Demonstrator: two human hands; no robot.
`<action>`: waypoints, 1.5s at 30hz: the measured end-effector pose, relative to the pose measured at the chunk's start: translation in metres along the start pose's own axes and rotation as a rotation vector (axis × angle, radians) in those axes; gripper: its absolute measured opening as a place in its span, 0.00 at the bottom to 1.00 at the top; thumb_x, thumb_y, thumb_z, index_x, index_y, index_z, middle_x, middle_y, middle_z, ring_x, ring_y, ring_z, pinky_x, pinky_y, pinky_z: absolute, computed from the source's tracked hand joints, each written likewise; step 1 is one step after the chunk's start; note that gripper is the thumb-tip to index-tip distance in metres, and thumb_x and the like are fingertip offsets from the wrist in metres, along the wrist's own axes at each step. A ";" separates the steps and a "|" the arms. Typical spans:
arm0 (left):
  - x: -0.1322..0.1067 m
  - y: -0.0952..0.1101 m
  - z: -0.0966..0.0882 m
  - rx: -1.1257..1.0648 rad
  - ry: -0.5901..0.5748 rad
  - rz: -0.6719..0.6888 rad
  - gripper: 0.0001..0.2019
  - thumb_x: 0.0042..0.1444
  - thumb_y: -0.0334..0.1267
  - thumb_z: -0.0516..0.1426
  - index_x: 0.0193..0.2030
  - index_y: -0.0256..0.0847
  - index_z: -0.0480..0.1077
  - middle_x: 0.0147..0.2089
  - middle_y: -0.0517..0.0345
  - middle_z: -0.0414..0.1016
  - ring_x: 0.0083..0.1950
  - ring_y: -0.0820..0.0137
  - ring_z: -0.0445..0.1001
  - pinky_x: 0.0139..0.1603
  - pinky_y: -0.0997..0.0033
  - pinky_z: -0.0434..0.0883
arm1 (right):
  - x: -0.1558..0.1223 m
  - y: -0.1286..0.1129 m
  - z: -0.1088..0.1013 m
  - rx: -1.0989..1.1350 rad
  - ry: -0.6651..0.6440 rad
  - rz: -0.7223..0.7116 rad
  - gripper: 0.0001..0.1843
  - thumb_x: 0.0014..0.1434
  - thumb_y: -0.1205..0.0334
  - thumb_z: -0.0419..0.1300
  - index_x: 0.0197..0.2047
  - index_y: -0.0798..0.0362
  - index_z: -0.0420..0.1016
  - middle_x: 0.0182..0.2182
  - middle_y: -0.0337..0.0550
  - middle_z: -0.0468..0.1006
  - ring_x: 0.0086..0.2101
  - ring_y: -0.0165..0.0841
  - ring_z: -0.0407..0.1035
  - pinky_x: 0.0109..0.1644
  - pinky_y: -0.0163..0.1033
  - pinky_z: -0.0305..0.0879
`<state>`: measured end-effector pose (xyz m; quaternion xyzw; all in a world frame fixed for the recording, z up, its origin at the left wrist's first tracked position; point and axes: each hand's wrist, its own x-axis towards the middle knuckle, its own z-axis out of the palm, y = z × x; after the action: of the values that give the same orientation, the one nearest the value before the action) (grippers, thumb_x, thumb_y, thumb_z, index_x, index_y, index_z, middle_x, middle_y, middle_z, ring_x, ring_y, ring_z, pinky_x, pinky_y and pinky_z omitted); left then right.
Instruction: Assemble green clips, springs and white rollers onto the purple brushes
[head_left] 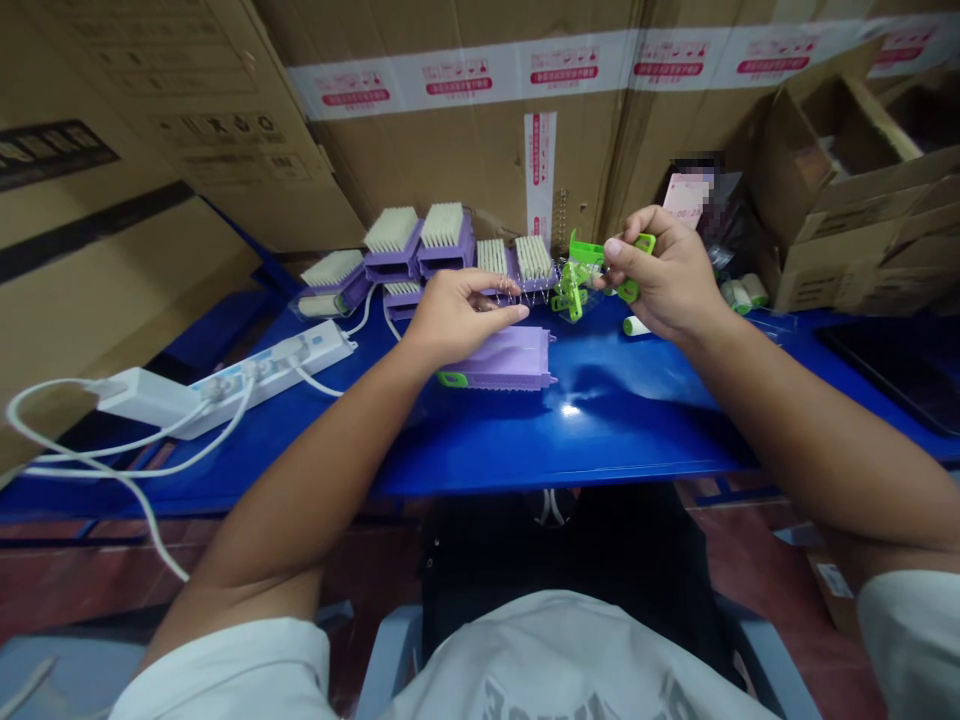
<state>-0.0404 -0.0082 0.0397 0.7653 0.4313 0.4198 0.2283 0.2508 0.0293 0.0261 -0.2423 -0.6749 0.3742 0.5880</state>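
Observation:
My right hand (664, 270) is raised over the back of the table, its fingers closed around a bright green plastic piece (630, 288). Just left of it lie more green plastic parts (574, 285) in a small heap. My left hand (463, 315) hovers at the upper edge of a purple plastic housing (514, 358), with thumb and curled fingers apart. Thin metal wires or springs (525, 297) show around its fingertips; whether it touches them I cannot tell. The housing lies on its side and has a green tab (453, 380) at its left end.
Purple brush heads with pale bristles (442, 225) stand along the back. On the left, a white power strip (270, 375) trails cables over the blue table (600, 440). Cardboard boxes (847, 200) and a dark flat device (900, 365) sit at right; a white-and-green cylinder (636, 326) lies near my right hand.

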 end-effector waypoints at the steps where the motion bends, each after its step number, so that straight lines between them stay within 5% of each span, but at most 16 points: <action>1: 0.000 0.001 0.000 -0.034 0.013 -0.013 0.14 0.53 0.50 0.73 0.41 0.44 0.88 0.43 0.55 0.88 0.32 0.71 0.72 0.34 0.65 0.70 | 0.002 0.002 -0.004 -0.007 -0.013 -0.013 0.35 0.57 0.32 0.84 0.39 0.42 0.67 0.26 0.28 0.63 0.26 0.29 0.68 0.39 0.46 0.86; 10: 0.000 0.003 -0.010 -0.014 0.106 0.001 0.16 0.54 0.55 0.74 0.35 0.48 0.79 0.40 0.57 0.84 0.34 0.66 0.72 0.38 0.57 0.68 | 0.011 0.011 -0.022 -0.064 -0.036 -0.026 0.38 0.56 0.28 0.82 0.38 0.42 0.63 0.27 0.30 0.64 0.28 0.31 0.66 0.39 0.46 0.80; 15: -0.002 0.003 -0.005 -0.045 0.133 0.073 0.15 0.53 0.49 0.74 0.37 0.45 0.77 0.39 0.57 0.81 0.34 0.68 0.72 0.38 0.60 0.72 | 0.000 -0.013 -0.012 -0.350 -0.117 -0.150 0.34 0.48 0.31 0.88 0.45 0.44 0.83 0.29 0.32 0.70 0.29 0.32 0.65 0.35 0.44 0.71; 21: -0.007 0.007 0.000 -0.092 -0.024 0.205 0.16 0.58 0.54 0.72 0.36 0.43 0.82 0.51 0.49 0.87 0.56 0.55 0.84 0.60 0.52 0.83 | -0.014 -0.023 0.007 -0.549 -0.120 -0.280 0.27 0.58 0.32 0.82 0.45 0.45 0.89 0.31 0.37 0.76 0.31 0.34 0.67 0.39 0.44 0.70; 24: -0.009 0.011 -0.003 -0.281 -0.109 0.130 0.18 0.63 0.57 0.69 0.37 0.44 0.83 0.52 0.48 0.90 0.64 0.51 0.86 0.69 0.45 0.83 | -0.018 -0.022 0.014 -0.496 -0.104 -0.268 0.30 0.56 0.29 0.83 0.45 0.44 0.86 0.35 0.38 0.79 0.31 0.34 0.68 0.39 0.44 0.73; 28: -0.009 0.009 -0.009 -0.590 -0.309 -0.058 0.22 0.54 0.55 0.78 0.44 0.43 0.80 0.56 0.46 0.90 0.65 0.47 0.89 0.69 0.41 0.85 | -0.022 -0.027 0.021 -0.401 -0.134 -0.282 0.29 0.58 0.31 0.82 0.47 0.44 0.84 0.38 0.39 0.82 0.33 0.34 0.71 0.42 0.45 0.76; 36: -0.013 0.013 0.003 -0.719 -0.443 -0.207 0.46 0.51 0.60 0.81 0.72 0.54 0.69 0.55 0.53 0.87 0.54 0.52 0.93 0.56 0.52 0.90 | -0.029 -0.039 0.034 -0.350 -0.194 -0.287 0.26 0.60 0.32 0.82 0.40 0.44 0.82 0.38 0.40 0.85 0.39 0.39 0.78 0.48 0.49 0.81; 41: -0.014 0.017 0.007 -0.728 -0.373 -0.201 0.36 0.49 0.57 0.82 0.59 0.46 0.77 0.48 0.56 0.86 0.54 0.56 0.92 0.60 0.56 0.90 | -0.030 -0.040 0.034 -0.328 -0.239 -0.277 0.26 0.59 0.36 0.84 0.40 0.46 0.81 0.42 0.42 0.87 0.39 0.37 0.79 0.45 0.46 0.80; 45: -0.012 0.014 0.006 -0.707 -0.315 -0.181 0.32 0.49 0.54 0.82 0.54 0.46 0.75 0.60 0.53 0.86 0.58 0.55 0.92 0.60 0.53 0.90 | -0.031 -0.041 0.033 -0.304 -0.278 -0.225 0.23 0.66 0.38 0.79 0.41 0.48 0.82 0.44 0.44 0.89 0.38 0.35 0.79 0.42 0.44 0.78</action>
<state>-0.0320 -0.0255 0.0408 0.6535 0.2857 0.3978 0.5772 0.2287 -0.0265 0.0387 -0.1977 -0.8207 0.2301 0.4842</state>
